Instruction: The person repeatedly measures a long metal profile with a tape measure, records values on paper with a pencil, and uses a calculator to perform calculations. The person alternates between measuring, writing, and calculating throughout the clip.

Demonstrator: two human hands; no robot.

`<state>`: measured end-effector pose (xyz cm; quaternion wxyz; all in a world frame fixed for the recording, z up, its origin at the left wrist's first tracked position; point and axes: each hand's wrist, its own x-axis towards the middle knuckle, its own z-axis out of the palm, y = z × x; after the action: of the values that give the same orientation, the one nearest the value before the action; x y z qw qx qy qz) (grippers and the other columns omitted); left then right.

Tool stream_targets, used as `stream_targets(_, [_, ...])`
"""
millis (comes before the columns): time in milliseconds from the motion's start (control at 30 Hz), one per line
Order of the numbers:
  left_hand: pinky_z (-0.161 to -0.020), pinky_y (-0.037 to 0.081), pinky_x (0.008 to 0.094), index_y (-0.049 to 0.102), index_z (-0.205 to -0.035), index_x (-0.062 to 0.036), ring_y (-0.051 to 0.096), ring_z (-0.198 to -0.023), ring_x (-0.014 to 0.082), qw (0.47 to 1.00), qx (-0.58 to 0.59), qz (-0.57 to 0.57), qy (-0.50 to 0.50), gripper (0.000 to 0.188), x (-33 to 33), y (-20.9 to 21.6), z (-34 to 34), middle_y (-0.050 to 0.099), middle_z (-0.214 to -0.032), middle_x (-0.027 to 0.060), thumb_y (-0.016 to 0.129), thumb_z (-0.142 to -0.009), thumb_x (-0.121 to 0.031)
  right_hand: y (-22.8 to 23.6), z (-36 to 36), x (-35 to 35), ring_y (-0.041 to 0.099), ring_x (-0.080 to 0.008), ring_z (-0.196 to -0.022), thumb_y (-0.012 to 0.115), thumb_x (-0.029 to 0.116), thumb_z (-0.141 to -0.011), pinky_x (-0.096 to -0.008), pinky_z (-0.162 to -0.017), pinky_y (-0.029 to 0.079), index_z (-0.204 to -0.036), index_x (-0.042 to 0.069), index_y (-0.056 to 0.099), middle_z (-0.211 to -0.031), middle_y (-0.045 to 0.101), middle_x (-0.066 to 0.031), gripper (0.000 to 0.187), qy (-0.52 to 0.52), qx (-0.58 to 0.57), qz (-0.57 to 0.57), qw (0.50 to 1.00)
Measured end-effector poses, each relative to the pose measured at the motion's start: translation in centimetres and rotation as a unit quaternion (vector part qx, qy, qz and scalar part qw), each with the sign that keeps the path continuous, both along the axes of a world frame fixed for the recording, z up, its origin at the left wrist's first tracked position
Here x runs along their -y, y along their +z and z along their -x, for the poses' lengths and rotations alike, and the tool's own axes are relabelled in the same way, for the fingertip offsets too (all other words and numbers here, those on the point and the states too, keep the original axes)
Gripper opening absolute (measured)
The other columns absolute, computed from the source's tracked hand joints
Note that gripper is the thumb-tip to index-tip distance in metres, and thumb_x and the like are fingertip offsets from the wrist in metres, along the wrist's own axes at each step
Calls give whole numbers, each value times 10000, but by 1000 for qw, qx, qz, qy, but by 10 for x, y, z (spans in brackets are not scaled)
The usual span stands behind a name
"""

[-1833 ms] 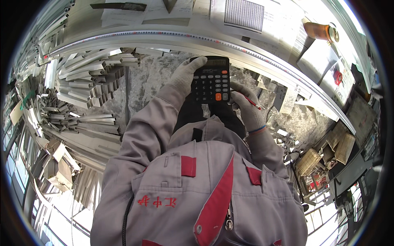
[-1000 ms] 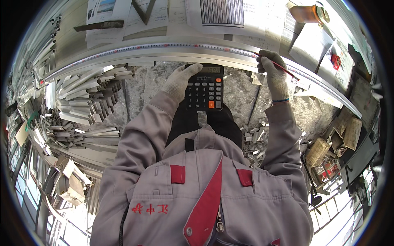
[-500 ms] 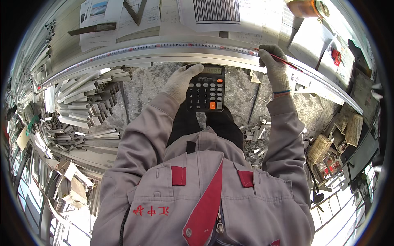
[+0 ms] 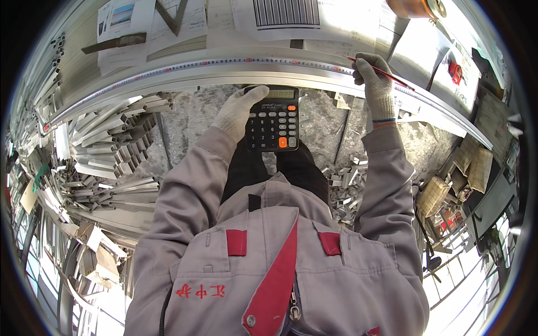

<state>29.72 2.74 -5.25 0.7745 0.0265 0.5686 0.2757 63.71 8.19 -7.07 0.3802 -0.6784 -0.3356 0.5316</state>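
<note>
My left hand [image 4: 238, 112], in a light knitted glove, grips a black desk calculator [image 4: 269, 124] by its upper left side. The thumb lies beside the display, and the other fingers are hidden underneath. The calculator has dark and orange keys and hangs over my lap at the bench's near edge. My gloved right hand [image 4: 374, 81] is closed around a slim red pen [image 4: 386, 74], held slantwise with its tip pointing left. That tip hovers just past a long measuring tape [image 4: 224, 60] stretched along a pale metal profile [image 4: 185, 81].
Printed papers [image 4: 224, 36], a dark flat metal strip [image 4: 115, 43] and an orange-brown jar [image 4: 416, 8] lie on the bench. A small red object [image 4: 455, 71] rests on papers at right. Cut metal profiles [image 4: 112, 137] are stacked at left; offcuts [image 4: 347, 187] litter the floor. Woven baskets [image 4: 434, 196] stand right.
My right hand and the pen have moved slightly right and away from me, taking the tip from the tape's far edge to beyond it. My left hand keeps its hold on the calculator.
</note>
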Motion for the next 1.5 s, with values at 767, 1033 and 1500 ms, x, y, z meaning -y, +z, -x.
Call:
stream_targets(767, [-797, 628, 291, 713, -1267, -22, 753, -895, 155, 1000, -10, 7, -25, 429, 3, -18, 1, 769, -1105, 74, 815, -976, -319, -16, 78, -11, 740, -186, -976, 702, 202, -1072, -335, -878, 605, -1146, 12, 727, -1026, 770, -104, 205, 192, 58, -62, 978])
stream_targets(1033, [-766, 650, 308, 719, -1249, -20, 768, -866, 165, 1000, 3, 12, -10, 401, 1, -16, -2, 774, -1091, 78, 818, -969, -289, -15, 78, -12, 726, -171, -950, 681, 194, -1085, -334, -863, 600, -1148, 8, 707, -1002, 763, -98, 198, 194, 45, -66, 978])
stream_targets(1500, [-777, 643, 285, 730, -1234, -23, 764, -865, 147, 1000, 16, 14, -10, 339, -5, -18, -1, 776, -1076, 66, 794, -991, -250, -18, 75, -12, 719, -170, -934, 689, 197, -1080, -332, -861, 594, -1129, 6, 704, -986, 757, -95, 198, 189, 66, -62, 978])
